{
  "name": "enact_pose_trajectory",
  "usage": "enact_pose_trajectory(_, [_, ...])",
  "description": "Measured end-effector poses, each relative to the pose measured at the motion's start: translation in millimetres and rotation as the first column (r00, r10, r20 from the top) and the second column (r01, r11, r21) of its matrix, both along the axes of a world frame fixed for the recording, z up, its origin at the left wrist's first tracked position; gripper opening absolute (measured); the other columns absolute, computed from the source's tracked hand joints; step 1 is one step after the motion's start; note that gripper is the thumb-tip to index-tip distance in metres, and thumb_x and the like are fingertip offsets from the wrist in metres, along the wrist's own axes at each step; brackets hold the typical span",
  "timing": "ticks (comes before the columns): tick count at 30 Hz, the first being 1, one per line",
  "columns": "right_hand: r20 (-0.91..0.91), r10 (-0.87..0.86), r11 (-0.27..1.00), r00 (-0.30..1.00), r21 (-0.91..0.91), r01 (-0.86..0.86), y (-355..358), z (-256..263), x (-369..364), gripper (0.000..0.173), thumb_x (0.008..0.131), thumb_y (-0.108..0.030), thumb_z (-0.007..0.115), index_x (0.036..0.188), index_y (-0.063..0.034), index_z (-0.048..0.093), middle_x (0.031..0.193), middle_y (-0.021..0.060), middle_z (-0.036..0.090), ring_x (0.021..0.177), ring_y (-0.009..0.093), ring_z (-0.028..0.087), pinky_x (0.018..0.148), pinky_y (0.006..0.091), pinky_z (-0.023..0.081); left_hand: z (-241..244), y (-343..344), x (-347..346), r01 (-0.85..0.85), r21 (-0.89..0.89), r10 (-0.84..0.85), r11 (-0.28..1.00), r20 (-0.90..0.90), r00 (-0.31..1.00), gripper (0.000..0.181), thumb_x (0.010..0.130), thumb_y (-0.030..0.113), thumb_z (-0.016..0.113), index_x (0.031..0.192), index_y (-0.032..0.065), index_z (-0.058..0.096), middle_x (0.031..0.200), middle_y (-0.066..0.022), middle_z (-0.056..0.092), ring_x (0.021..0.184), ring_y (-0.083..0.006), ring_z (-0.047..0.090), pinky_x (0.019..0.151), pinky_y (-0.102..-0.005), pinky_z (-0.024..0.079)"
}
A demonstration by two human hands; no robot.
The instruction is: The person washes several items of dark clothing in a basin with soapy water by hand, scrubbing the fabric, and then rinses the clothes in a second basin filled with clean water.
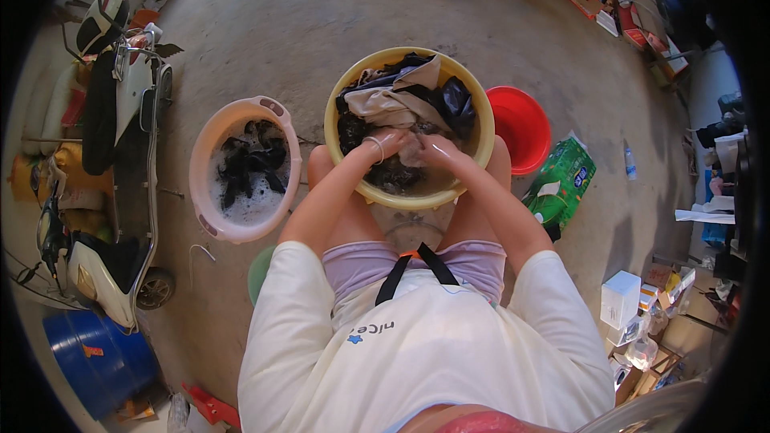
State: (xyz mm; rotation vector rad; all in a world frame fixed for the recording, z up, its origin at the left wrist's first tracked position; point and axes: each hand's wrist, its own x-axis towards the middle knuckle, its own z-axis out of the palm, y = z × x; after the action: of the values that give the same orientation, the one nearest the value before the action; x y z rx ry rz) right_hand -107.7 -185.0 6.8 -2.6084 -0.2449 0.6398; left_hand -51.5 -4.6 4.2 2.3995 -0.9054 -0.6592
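Between my knees stands a yellow basin point(334, 102) of murky water and wet laundry. My left hand point(390, 142), with a pale bracelet at the wrist, grips one side of a small light-coloured wet cloth point(411, 153). Its other side is in my right hand point(439, 149), so the two hands nearly meet over the water. Just beyond them lie a beige garment point(382, 105) and a shiny dark garment point(458, 102). Dark patterned fabric point(394, 174) is partly under water on the near side. My fingertips are partly hidden by the cloth.
A pink basin point(293, 183) with black clothes in suds stands on the left. Right of the yellow basin are a red basin point(529, 126) and a green tissue pack point(562, 183). A scooter point(129, 150) and a blue barrel point(99, 355) line the left; boxes point(621, 299) the right.
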Motion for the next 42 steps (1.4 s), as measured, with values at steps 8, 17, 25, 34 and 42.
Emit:
enact_pose_trajectory(8, [-0.088, -0.027, 0.984, 0.996, -0.177, 0.011, 9, 42, -53, 0.091, 0.059, -0.046, 0.076, 0.135, -0.0158, 0.037, 0.138, 0.0198, 0.035, 0.128, 0.044, 0.029, 0.094, 0.0621, 0.032, 44, -11, -80, -0.006, 0.207, -0.071, 0.978, 0.361, 0.930, 0.054, 0.081, 0.031, 0.058, 0.126, 0.0055, 0.043, 0.120, -0.0175, 0.049, 0.106, -0.0313, 0.052, 0.082, -0.0440, 0.049])
enact_pose_trajectory(17, [-0.047, -0.009, 0.972, 0.999, -0.234, -0.002, 22, -11, -20, 0.065, 0.063, -0.041, 0.074, 0.115, -0.0064, 0.060, 0.117, 0.0145, 0.060, 0.108, 0.025, 0.057, 0.092, 0.0357, 0.044, -7, -33, -49, 0.139, 0.330, -0.189, 0.934, 0.125, 0.974, 0.080, 0.074, 0.033, 0.066, 0.139, 0.0040, 0.028, 0.142, -0.0224, 0.028, 0.127, -0.0406, 0.033, 0.103, -0.0441, 0.032])
enact_pose_trajectory(25, [-0.176, 0.136, 0.967, 0.975, -0.191, -0.169, 30, 15, 17, 0.043, 0.074, -0.032, 0.064, 0.108, -0.0059, 0.065, 0.108, 0.0164, 0.063, 0.102, 0.029, 0.060, 0.088, 0.0382, 0.047, -31, -27, -5, 0.100, 0.149, -0.100, 0.984, -0.012, 0.995, 0.040, 0.076, 0.030, 0.062, 0.105, 0.0020, 0.061, 0.109, -0.0224, 0.060, 0.101, -0.0361, 0.058, 0.088, -0.0430, 0.045])
enact_pose_trajectory(34, [0.031, 0.018, 0.985, 0.999, 0.169, -0.023, -23, 29, -15, 0.071, 0.072, -0.033, 0.066, 0.132, -0.0049, 0.040, 0.105, 0.0195, 0.063, 0.095, 0.034, 0.061, 0.086, 0.0387, 0.047, 49, -18, -33, -0.070, 0.344, 0.072, 0.936, 0.007, 0.997, 0.053, 0.083, 0.023, 0.052, 0.133, 0.0146, 0.037, 0.104, -0.0204, 0.063, 0.090, -0.0332, 0.063, 0.078, -0.0443, 0.050])
enact_pose_trajectory(42, [-0.219, 0.162, 0.919, 0.962, -0.323, -0.228, 9, 14, -40, 0.070, 0.065, -0.028, 0.072, 0.126, -0.0034, 0.048, 0.130, 0.0225, 0.044, 0.116, 0.042, 0.045, 0.090, 0.0480, 0.044, 49, -25, -83, 0.029, 0.537, -0.061, 0.843, 0.041, 0.997, 0.085, 0.073, 0.026, 0.066, 0.143, 0.0140, 0.020, 0.143, -0.0248, 0.023, 0.124, -0.0392, 0.039, 0.095, -0.0524, 0.037])
